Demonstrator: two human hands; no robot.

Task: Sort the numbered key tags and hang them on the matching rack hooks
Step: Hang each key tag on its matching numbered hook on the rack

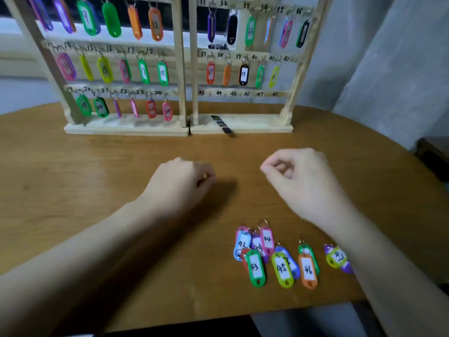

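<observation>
Forearms frame the head view, coming in from 7 and 5 o'clock. Between them, near the table [97, 171] front edge at about 5 o'clock, lies the loose pile: tag 42 [243, 242], tag 44 [267, 239], tag 43 [255, 268], tag 45 [282, 269], tag 46 [308, 269], and tag 47 [337, 257] partly under the right forearm. Several overlap (doubles underneath, numbers hidden).

Left hand [179, 183] at centre: fingers curled under, nothing visible in it. Right hand [301, 181] at 3 o'clock of it: thumb and forefinger tips pressed together, and I cannot tell whether anything is pinched there. Both hover well apart from the pile.

Right rack [243, 128] at 12 o'clock: bottom row, labelled 43 to 48, is bare, and the hook at 42 looks empty too. Left rack [126, 130] at 11 o'clock looks full. Black strip [222, 124] lies across the right rack's base.

Judgement on the step: picking the next tag.
- Take 42 first, it closes the middle row.
- Lift by the ring, not the body, so the ring arrives open to the hook.
- Separate stacked tags before lifting, or 2 come up together.
- Read the label strip, not the hook position (wide lens skews it).
</observation>
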